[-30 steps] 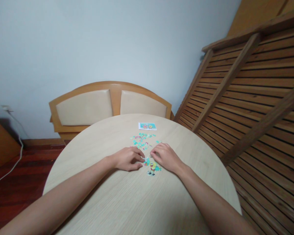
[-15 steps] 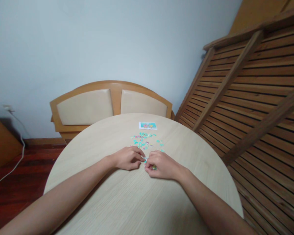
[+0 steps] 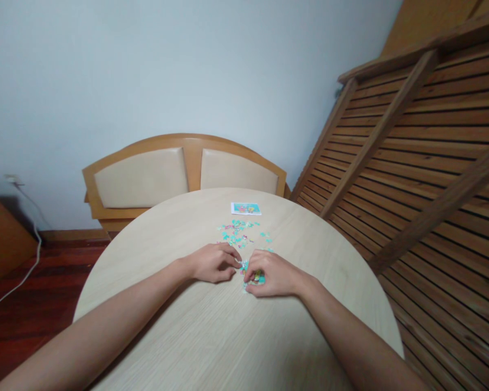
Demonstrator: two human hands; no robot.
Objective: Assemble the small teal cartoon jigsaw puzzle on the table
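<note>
A small, partly joined jigsaw puzzle [image 3: 261,278] in teal, yellow and pink lies flat on the table between my hands. My left hand [image 3: 215,263] rests at its left side, index fingertip at its upper left edge, with a gap between finger and thumb. Over the puzzle's right part arches my right hand [image 3: 275,274], thumb and index finger apart and their tips down near its left and lower edge. That hand hides some of the puzzle. Beyond my hands, loose jigsaw pieces [image 3: 236,232] in teal, white and pink are scattered.
A picture card [image 3: 246,208] with a teal scene lies past the pieces. The round wooden table [image 3: 179,331] stands before a padded headboard [image 3: 142,176] by the wall. A slatted wooden frame [image 3: 424,152] leans at right. A white cable [image 3: 37,255] hangs at left.
My right hand has shifted slightly right, and its thumb and index finger have parted. More of the puzzle shows beneath it. My left hand stays almost still.
</note>
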